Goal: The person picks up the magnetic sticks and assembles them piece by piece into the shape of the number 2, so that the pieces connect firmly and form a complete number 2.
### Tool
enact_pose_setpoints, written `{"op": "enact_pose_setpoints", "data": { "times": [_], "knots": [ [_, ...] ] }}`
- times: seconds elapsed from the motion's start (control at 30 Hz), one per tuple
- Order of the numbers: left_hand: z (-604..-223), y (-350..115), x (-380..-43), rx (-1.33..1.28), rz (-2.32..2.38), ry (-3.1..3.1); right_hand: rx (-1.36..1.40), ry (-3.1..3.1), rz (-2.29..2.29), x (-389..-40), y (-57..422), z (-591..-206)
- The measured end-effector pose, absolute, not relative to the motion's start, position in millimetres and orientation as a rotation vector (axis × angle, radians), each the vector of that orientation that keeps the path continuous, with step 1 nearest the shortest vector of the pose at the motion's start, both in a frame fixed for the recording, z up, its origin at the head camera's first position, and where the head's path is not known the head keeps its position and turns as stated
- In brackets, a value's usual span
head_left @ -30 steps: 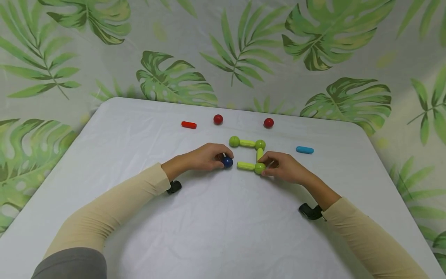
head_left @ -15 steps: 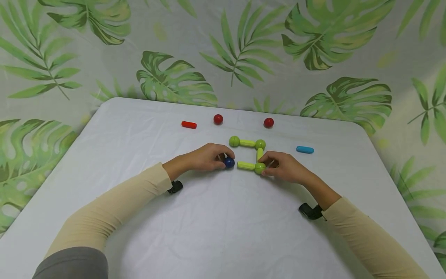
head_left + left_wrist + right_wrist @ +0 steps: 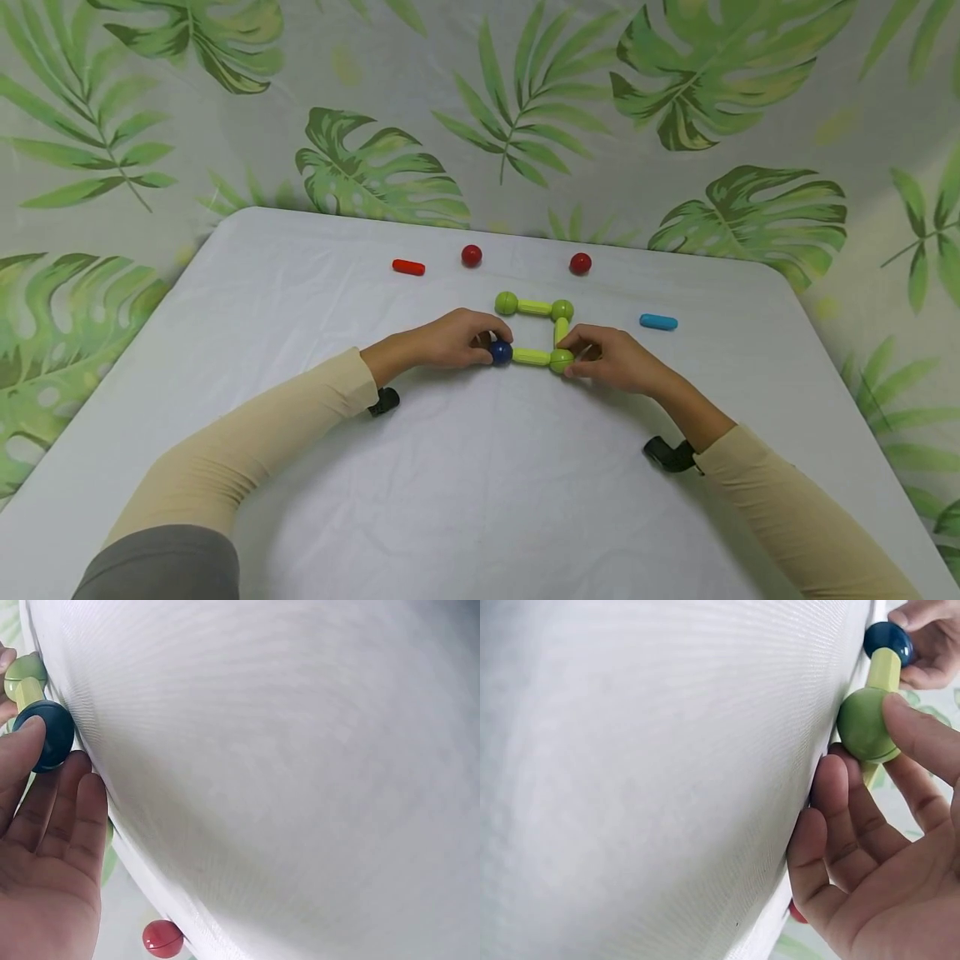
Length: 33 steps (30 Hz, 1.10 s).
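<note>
My left hand (image 3: 459, 338) pinches a dark blue ball (image 3: 501, 352) between thumb and fingers. That ball touches the free end of a yellow-green rod (image 3: 531, 357). At the rod's other end sits a green ball (image 3: 560, 361), which my right hand (image 3: 611, 360) pinches from the right. From there a second yellow-green rod (image 3: 561, 331) runs back to another green ball (image 3: 562, 310), then a third rod (image 3: 535, 308) leads left to a last green ball (image 3: 506, 302). In the left wrist view the thumb lies on the blue ball (image 3: 54, 735).
Towards the back of the white table (image 3: 450, 483) lie a red rod (image 3: 408, 267) and two red balls, one on the left (image 3: 472, 256) and one on the right (image 3: 581, 264). A blue rod (image 3: 658, 322) lies right of the joined pieces. Leaf-patterned cloth hangs behind.
My left hand has moved right with the blue ball, closing the small gap to the rod's end. The right hand has stayed on the green ball.
</note>
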State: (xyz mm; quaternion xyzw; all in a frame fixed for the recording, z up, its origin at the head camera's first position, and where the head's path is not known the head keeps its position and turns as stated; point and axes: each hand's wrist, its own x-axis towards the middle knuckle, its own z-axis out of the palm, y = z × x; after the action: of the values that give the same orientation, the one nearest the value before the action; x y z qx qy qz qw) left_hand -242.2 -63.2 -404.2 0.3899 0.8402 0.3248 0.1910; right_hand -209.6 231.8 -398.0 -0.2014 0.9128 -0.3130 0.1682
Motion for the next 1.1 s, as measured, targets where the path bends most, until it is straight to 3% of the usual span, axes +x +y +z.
{"op": "enact_pose_setpoints", "data": {
  "times": [1.1],
  "knots": [
    [-397.0,-65.0,-257.6,1.123,0.827,2.256,-0.6,2.596,-0.896,-209.8,232.5,-399.0]
  ]
}}
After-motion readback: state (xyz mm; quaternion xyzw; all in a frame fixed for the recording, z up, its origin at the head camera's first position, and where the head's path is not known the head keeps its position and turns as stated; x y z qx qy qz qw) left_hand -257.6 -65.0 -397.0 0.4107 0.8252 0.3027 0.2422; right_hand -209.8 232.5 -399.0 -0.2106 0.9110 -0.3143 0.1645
